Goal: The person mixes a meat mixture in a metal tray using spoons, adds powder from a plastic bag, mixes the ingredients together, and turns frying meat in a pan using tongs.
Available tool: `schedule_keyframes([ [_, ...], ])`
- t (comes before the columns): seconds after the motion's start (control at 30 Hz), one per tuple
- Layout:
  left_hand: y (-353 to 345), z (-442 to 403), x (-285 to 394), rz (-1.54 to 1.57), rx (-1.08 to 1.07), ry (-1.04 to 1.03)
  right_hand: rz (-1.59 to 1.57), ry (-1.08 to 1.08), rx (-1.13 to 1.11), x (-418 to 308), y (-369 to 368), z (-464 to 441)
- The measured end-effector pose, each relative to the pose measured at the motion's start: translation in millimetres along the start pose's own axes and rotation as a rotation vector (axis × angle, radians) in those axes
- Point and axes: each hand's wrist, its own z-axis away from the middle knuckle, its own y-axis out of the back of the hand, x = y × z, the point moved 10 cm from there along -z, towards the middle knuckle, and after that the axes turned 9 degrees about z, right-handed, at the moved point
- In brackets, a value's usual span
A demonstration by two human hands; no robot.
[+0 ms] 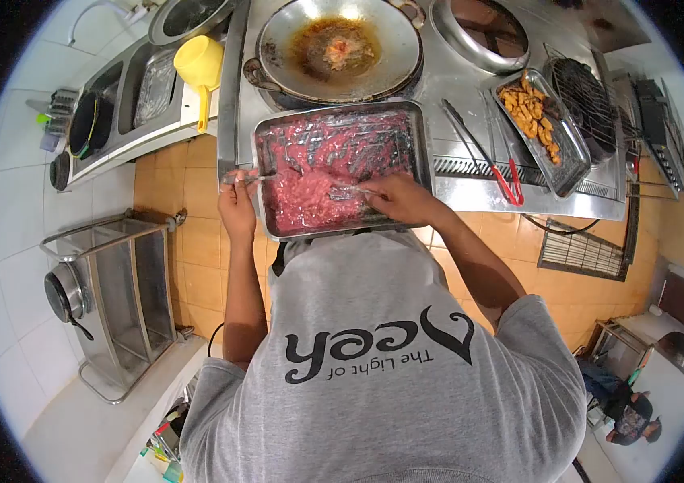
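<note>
A rectangular metal tray (261, 149) of pink-red minced meat (306, 197) sits close in front of my body, at the stove's front edge. Most of the meat is heaped toward the near left, with a thin smear over the far part. My left hand (237, 205) is closed around a slim metal utensil at the tray's left rim, its tip reaching the meat. From the right, my right hand (398, 199) reaches over the tray, closed on a second metal utensil (346, 191) that touches the meat. Whether these are spoons or forks is unclear.
Beyond the tray stands a large wok (286, 64) with oil and a fried clump (342, 53). To the right are red-handled tongs (487, 153), a tray of browned pieces (531, 113) and a wire grill (583, 97). A yellow dipper (199, 64) lies left, by the sink.
</note>
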Motion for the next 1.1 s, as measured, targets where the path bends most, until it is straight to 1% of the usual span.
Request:
schedule_keyframes([
  [0.07,-5.4,6.5,-8.1,0.037,-0.01,0.087,0.166,-0.012,0.102,0.8,11.4,-1.3],
  [0.13,-11.4,10.2,-12.8,0.074,-0.019,0.114,0.286,-0.019,0.235,4.5,15.9,-4.0],
  [0.17,-13.7,12.9,-15.0,0.093,-0.023,0.129,0.353,-0.068,0.196,10.7,9.5,-6.0],
  [0.23,-11.6,15.3,-10.6,0.175,0.04,0.145,0.483,-0.168,0.129,18.1,2.7,-8.2],
  [0.33,1.3,4.7,-2.2,0.251,0.118,0.112,0.515,0.043,0.1,3.5,-7.0,-0.6],
  [0.37,9.9,2.3,-0.5,0.27,0.15,0.096,0.466,0.075,0.054,5.4,-8.1,3.2],
  [0.43,10.7,-2.3,11.2,0.175,0.106,0.07,0.368,0.143,-0.041,7.6,-3.0,12.0],
  [0.53,11.7,-1.3,17.1,0.021,0.051,-0.011,0.302,0.118,-0.067,8.3,40.5,27.6],
  [0.57,8.9,2.1,20.2,-0.043,0.032,-0.04,0.365,0.084,-0.094,29.9,40.1,30.2],
  [0.6,4.5,4.9,23.0,-0.106,0.008,-0.069,0.39,0.088,-0.135,30.8,43.9,35.4],
  [0.63,1.1,7.8,22.2,-0.087,0.001,-0.071,0.414,0.089,-0.173,30.0,46.7,39.1],
  [0.73,-11.4,15.1,17.7,-0.064,-0.036,-0.054,0.386,0.017,-0.309,29.5,22.4,42.8],
  [0.83,-17.1,17.8,11.7,-0.078,-0.06,0.01,0.438,0.126,-0.113,10.5,3.7,28.3],
  [0.93,-19.3,17.6,1.2,-0.036,-0.072,0.061,0.53,0.073,0.068,3.3,2.3,13.2],
  [1.0,-22.1,19.7,1.6,-0.029,-0.089,0.061,0.523,0.05,0.147,7.2,14.6,8.8],
  [1.03,-23.2,20.7,-1.4,0.013,-0.078,0.097,0.519,0.038,0.187,7.8,22.1,7.6],
  [1.1,-25.8,25.3,-8.8,0.095,-0.054,0.171,0.431,-0.052,0.138,15.4,43.1,18.0],
])
